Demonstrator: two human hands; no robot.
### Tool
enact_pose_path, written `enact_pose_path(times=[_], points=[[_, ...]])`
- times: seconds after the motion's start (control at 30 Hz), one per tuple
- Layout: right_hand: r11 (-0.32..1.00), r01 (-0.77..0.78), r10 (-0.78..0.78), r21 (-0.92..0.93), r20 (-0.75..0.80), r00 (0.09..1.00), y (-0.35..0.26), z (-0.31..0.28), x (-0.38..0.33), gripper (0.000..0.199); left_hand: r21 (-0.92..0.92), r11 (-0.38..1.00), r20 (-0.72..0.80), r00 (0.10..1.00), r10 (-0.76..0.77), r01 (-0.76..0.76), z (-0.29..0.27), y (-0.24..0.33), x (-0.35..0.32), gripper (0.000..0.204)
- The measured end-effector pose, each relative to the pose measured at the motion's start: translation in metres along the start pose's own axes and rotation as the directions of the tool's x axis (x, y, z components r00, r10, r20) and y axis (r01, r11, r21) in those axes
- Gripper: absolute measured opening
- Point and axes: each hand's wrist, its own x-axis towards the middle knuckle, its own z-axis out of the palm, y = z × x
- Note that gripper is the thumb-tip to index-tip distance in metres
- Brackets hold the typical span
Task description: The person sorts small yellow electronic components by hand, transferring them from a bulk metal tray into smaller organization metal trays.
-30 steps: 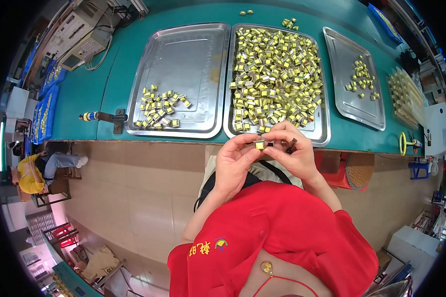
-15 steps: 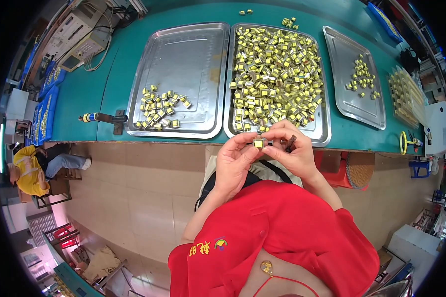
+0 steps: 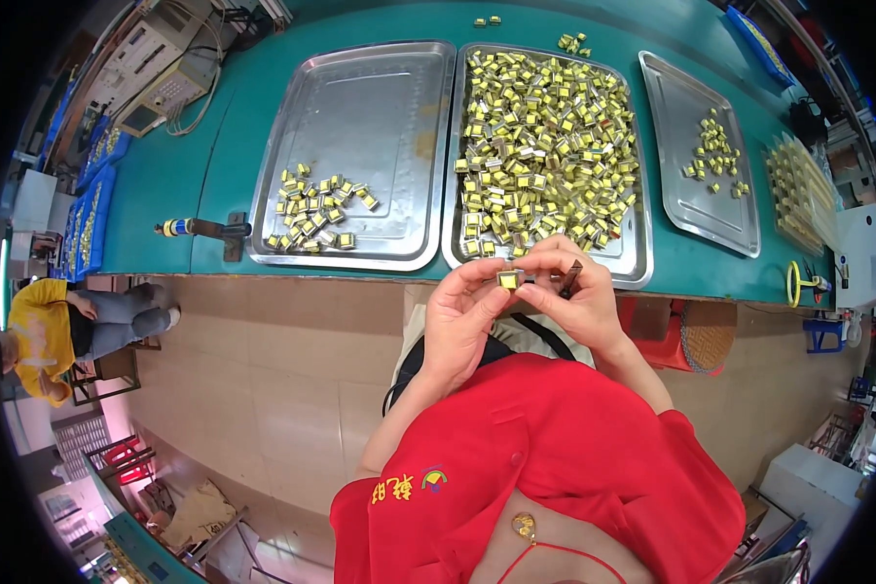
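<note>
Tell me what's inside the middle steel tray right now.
The middle tray is heaped with small yellow components, nearly covering its floor. Both hands, the left and right, hide its near edge, so anything there is unseen.

A teal bench (image 3: 204, 146) runs across the top. Three steel trays sit on it side by side: the left tray (image 3: 380, 107) holds a small cluster of yellow parts, the middle tray (image 3: 633, 261) is heaped with them, the right tray (image 3: 686, 185) has a few. A clamp tool (image 3: 204, 230) lies at the bench's near edge, loose parts (image 3: 487, 20) at the far edge.
</note>
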Motion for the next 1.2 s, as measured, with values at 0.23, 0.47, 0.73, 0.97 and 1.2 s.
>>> enact_pose_path(times=[0.23, 0.47, 0.73, 0.97, 1.2], points=[[1.0, -0.007, 0.007, 0.006, 0.005, 1.0, 0.003, 0.0, 0.0, 0.025, -0.013, 1.0, 0.006, 1.0, 0.013, -0.013, -0.001, 0.0, 0.0, 0.031], [1.0, -0.009, 0.009, 0.012, 0.0, 1.0, 0.006, 0.0, 0.0, 0.025, 0.046, 0.999, -0.017, 1.0, 0.013, -0.013, 0.0, 0.0, 0.0, 0.031], [0.992, 0.08, -0.074, -0.102, 0.058, 0.996, -0.003, 0.01, 0.003, 0.033, -0.041, 0.992, 0.047, 0.992, -0.117, 0.119, -0.006, 0.001, 0.001, 0.032], [0.996, 0.072, -0.073, -0.052, -0.001, 0.997, 0.001, 0.012, 0.005, 0.029, -0.119, 0.981, 0.042, 0.988, -0.149, 0.153, -0.01, 0.004, -0.002, 0.035], [0.934, 0.099, -0.084, -0.343, 0.058, 0.995, 0.004, 0.009, 0.006, 0.029, -0.049, 0.997, 0.048, 0.997, -0.059, 0.061, -0.007, 0.002, -0.008, 0.028]])
